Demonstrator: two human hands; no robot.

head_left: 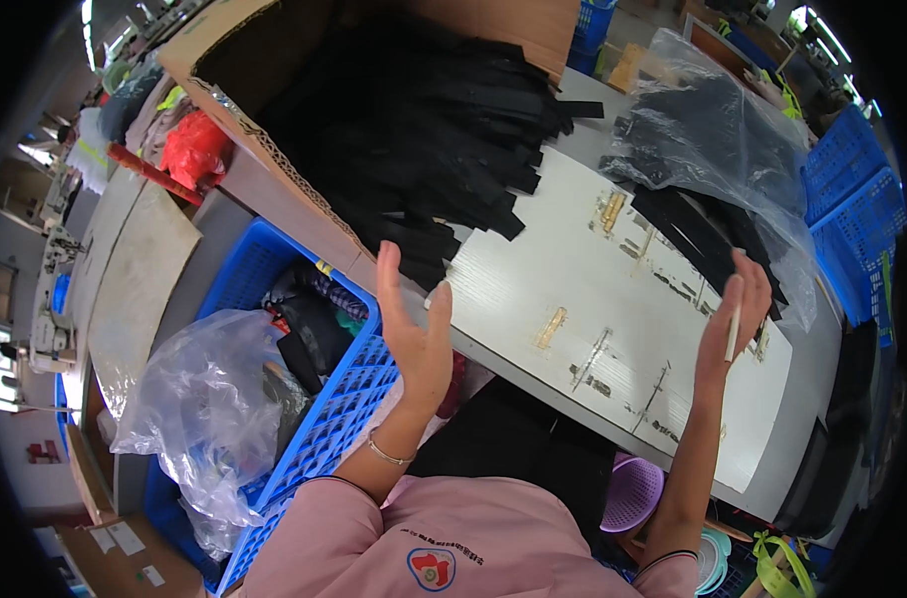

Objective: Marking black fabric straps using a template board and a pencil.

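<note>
Rm, far L: sewing machines (53, 334), then red bag (196, 148). Blue crate (359, 419) sits off the table's L end, clear bag (209, 384) over part of it. Table (810, 384) is grey, w/ a white board (503, 274) on top bearing tan patches (551, 327) & dark marks. Carton (299, 184) is at table's L end. Purple basket (635, 493) is below the near edge; blue baskets (852, 184) are past the R end.

Strips: big black pile (424, 130) spills from carton onto board's L edge; long axes approx. L–R, fanned, free ends pointing R & twd near edge. Smaller bundle (688, 234) lies twd board's R end, partly under clear sheet (713, 120), long axis diag. from far edge to near R corner.

L hand (419, 349): at near edge by pile, thumb & fingers apart, nothing held. R hand (748, 299): nr bundle's near end, fingers curled round thin pale stick (733, 337); can't tell if it touches the strips.
</note>
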